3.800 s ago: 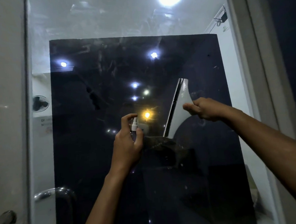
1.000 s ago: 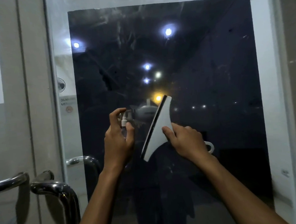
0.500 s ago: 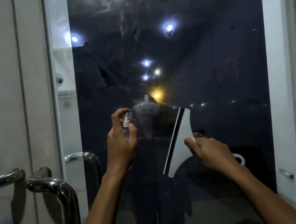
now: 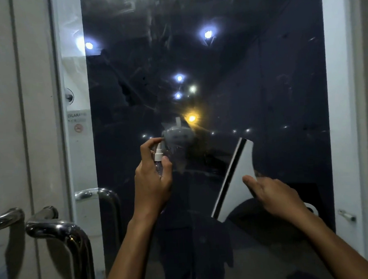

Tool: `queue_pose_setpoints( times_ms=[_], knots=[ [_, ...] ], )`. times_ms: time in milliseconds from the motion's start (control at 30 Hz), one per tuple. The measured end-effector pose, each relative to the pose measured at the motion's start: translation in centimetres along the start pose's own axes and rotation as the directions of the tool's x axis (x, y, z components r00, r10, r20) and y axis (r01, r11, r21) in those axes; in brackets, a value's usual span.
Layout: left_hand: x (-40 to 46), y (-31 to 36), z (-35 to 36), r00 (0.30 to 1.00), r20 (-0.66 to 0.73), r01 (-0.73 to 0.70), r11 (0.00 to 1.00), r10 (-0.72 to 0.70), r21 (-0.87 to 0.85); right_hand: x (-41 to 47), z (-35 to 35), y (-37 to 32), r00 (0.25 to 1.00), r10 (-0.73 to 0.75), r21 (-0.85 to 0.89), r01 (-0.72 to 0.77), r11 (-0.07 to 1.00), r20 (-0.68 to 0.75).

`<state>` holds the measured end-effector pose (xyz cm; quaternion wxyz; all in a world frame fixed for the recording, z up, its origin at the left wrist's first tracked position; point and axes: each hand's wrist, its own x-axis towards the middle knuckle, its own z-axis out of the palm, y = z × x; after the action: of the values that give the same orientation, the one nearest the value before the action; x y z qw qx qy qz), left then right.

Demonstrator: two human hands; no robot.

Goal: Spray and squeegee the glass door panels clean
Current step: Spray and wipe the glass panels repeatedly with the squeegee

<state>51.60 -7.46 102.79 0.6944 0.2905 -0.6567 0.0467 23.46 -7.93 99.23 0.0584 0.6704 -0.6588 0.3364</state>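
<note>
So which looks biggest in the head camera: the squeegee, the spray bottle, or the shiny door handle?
1. Door handle, though it's nearest the camera, so unsure.
2. Squeegee.
3. Spray bottle, mostly hidden in the left hand.

Two bare forearms were seen, entering from the lower edge of the head view. No sleeve was worn on either one as far as the frame reached; both were uncovered from the wrist down to the picture's edge. The left hand (image 4: 153,183) and the right hand (image 4: 273,195) were bare as well, and no glove was worn on either. The wrists were uncovered too. In the dim light, finer marks on the hands could not be made out. A faint reflection of the person was carried in the dark glass, with a pale headset-like shape at head height, though its details could not be told.
</note>
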Motion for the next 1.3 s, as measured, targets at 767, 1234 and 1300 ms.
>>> queue_pose_setpoints(
  times_ms=[767, 1234, 1300],
  knots=[
    [-3.5, 2.2, 4.9, 0.991, 0.127, 0.046, 0.998, -0.041, -0.033, -6.1, 8.2, 3.4, 0.957, 0.269, 0.579, -0.160, 0.800, -0.108],
    [-9.5, 1.6, 5.7, 0.984, 0.119, 0.133, 0.991, -0.132, 0.000, -13.2, 19.3, 9.0, 0.836, 0.523, 0.633, -0.497, 0.594, 0.165],
    [-10.5, 1.9, 5.9, 0.984, 0.122, 0.135, 0.991, -0.134, -0.004, -14.6, 20.2, 10.3, 0.819, 0.542, 0.615, -0.528, 0.586, 0.188]
  ],
)
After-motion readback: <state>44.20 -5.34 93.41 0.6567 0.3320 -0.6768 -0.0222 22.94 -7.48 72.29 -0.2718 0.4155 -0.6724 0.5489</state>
